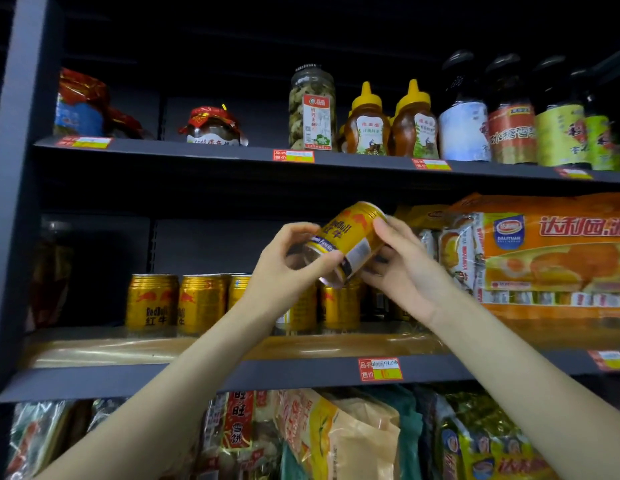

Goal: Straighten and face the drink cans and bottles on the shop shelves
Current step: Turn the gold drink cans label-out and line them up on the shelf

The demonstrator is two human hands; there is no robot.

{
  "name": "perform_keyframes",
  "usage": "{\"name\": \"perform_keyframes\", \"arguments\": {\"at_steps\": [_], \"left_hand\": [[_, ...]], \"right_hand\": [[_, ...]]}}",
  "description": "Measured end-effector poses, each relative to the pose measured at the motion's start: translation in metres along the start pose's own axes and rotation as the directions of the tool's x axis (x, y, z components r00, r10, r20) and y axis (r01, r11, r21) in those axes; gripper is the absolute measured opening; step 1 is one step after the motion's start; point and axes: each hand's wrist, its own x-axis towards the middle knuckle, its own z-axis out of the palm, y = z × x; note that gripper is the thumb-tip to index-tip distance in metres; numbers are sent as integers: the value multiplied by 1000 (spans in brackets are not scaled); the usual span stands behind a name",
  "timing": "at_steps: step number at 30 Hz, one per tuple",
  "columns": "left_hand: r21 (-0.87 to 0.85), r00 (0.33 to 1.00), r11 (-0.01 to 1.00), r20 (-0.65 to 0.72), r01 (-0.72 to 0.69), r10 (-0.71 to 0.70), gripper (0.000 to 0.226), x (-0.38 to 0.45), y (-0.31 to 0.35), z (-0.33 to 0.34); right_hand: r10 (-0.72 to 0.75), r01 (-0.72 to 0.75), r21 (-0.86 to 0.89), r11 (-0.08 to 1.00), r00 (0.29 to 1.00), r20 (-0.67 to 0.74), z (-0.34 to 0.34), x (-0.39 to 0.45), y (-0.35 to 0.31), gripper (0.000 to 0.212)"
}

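A dark grey metal shelving unit fills the view, its upright post rising along the left edge; the back panels are near black and the space above the top shelf lies in deep shadow; light falls from the front, brightening the shelf edges; red and yellow price tags are fixed to the shelf lips; a pale tan liner under clear film covers the middle shelf board.
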Motion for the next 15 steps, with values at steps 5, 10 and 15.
{"name": "perform_keyframes", "arguments": {"at_steps": [5, 10, 15], "left_hand": [[239, 984, 956, 100, -168, 147, 75, -17, 3, -23], [265, 996, 961, 63, -77, 62, 63, -31, 8, -83], [401, 977, 914, -211, 53, 36, 32, -53, 16, -169]], "right_hand": [[216, -216, 61, 975, 976, 0, 26, 11, 14, 39], [249, -249, -15, 968, 966, 72, 71, 30, 34, 40], [151, -121, -152, 981, 966, 210, 131, 49, 47, 9]]}}
